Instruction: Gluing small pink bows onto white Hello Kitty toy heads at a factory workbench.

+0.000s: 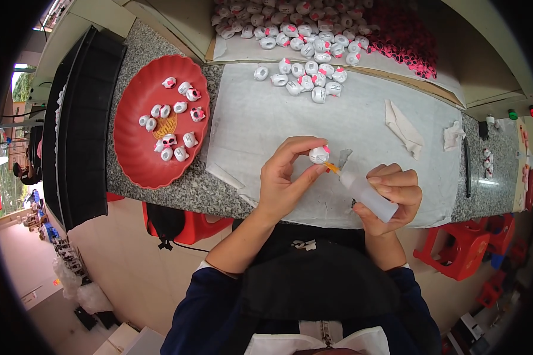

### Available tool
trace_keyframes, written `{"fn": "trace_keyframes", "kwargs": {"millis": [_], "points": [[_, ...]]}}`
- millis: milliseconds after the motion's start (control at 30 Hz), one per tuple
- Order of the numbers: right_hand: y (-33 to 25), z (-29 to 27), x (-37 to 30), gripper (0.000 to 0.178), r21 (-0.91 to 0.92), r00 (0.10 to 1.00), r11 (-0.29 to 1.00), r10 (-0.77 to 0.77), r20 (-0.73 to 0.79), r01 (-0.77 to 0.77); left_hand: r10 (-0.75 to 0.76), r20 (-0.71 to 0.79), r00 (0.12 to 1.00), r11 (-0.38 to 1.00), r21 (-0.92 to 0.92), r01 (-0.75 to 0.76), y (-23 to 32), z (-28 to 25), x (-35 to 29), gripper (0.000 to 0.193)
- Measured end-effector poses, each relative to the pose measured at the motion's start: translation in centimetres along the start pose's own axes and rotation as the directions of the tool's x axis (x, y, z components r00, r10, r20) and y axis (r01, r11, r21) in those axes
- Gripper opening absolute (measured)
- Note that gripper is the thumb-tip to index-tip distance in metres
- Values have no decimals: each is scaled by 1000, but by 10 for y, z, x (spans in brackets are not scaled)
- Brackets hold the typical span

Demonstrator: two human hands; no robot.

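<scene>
Bead [318, 155], white and pink, is above the paper sheet [249, 112], clamped by the left hand [280, 182]. The right hand [397, 195] grips a translucent bottle [367, 197], its orange nozzle [333, 168] just beside the bead. Red tray [134, 145] lies left.

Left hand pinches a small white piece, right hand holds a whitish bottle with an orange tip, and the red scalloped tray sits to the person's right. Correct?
No: the red scalloped tray sits to the person's left, as the head view shows. The rest holds: the left hand pinches a small white piece, and the right hand holds a whitish bottle with an orange tip.
</scene>
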State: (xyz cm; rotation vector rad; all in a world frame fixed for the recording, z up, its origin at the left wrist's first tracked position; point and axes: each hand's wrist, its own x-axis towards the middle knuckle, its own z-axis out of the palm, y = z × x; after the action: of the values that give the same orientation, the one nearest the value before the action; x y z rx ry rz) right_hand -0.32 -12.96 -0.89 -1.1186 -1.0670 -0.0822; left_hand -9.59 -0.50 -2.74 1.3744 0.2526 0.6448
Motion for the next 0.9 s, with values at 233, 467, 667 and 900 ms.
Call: {"fn": "trace_keyframes", "kwargs": {"millis": [233,467,667,900], "points": [[0,-3,0,44,0,1000,1000,11,9,-11,24,-34,999,999,41,-22,0,1,1,32],[1,-6,1,42,-40,1000,999,-6,-24,5,-18,6,1000,1000,8,18,2,2,1,33],[2,-27,14,31,73,950,959,281,-138,-273,-118,-142,983,986,-134,98,3,-2,-1,35],[35,-64,78,24,50,708,706,705,41,-706,-84,-148,985,984,-168,59,2,-5,-3,35]]}}
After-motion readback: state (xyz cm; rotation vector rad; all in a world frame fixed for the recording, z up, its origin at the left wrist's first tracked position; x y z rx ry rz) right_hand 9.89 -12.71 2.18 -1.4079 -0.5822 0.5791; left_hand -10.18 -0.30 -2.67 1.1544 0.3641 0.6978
